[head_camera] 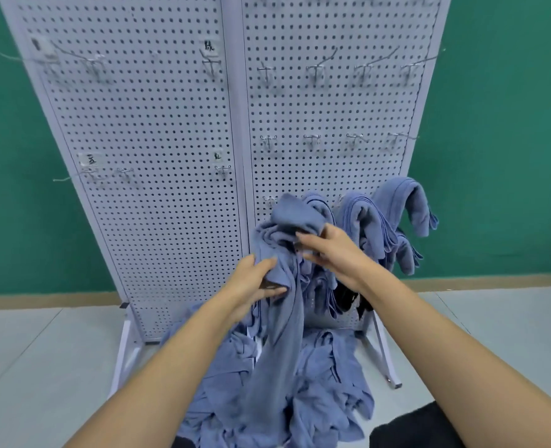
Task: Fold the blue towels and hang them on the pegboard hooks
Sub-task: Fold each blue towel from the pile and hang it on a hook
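Against the white perforated metal pegboard (157,156), the left hand (254,282) pinches a fold of the limp blue cloth towel (283,334), raised above the floor heap of blue towels (325,383). The right hand (332,253) touches its bunched top; blur hides any grip. Folding seems unfinished. Next the towel needs squaring, then draping over a free wire hook (269,200) beside the hung blue towels (406,202).

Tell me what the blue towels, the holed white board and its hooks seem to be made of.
Blue towels: soft cloth, probably cotton or microfibre; matte, draping in limp folds.
Pegboard: likely sheet metal painted pale grey-white; flat, rigid, with regular punched holes.
Hooks: thin metal wire, silvery with slight shine.
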A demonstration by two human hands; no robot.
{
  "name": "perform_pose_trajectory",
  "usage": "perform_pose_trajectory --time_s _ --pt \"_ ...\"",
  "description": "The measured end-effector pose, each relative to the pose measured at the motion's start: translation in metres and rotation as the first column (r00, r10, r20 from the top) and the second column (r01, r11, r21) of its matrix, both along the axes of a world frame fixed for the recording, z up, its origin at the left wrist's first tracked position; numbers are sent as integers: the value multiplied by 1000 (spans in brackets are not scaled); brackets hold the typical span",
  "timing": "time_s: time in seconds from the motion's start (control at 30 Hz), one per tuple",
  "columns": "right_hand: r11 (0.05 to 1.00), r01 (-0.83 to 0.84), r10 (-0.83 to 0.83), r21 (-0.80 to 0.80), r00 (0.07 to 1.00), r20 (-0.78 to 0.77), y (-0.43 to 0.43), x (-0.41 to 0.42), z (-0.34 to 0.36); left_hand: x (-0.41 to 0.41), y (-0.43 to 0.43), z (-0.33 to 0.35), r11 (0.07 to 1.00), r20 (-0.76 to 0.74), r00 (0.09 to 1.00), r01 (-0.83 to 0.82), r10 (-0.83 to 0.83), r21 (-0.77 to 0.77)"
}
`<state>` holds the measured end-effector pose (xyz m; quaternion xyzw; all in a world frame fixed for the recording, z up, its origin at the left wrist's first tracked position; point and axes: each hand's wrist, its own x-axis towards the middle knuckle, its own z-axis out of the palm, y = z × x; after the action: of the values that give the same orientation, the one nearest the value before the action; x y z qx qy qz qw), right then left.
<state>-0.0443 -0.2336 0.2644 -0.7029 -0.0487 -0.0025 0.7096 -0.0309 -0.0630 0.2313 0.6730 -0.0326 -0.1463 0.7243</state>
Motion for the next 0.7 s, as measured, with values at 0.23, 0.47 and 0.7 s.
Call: perform_pose_trajectory --time_s 0.23,0.47,0.7 --pt "958 -208 173 -197 968 -182 11 -6 -27 10 6 15 959 -75 996 -59 39 -277" --pt "983 -115 86 -140 976 -199 19 -5 -29 6 14 24 936 22 999 42 -37 -350" --pt "980 126 -109 153 987 -116 16 -8 -16 -13 11 4 972 88 994 39 -61 233"
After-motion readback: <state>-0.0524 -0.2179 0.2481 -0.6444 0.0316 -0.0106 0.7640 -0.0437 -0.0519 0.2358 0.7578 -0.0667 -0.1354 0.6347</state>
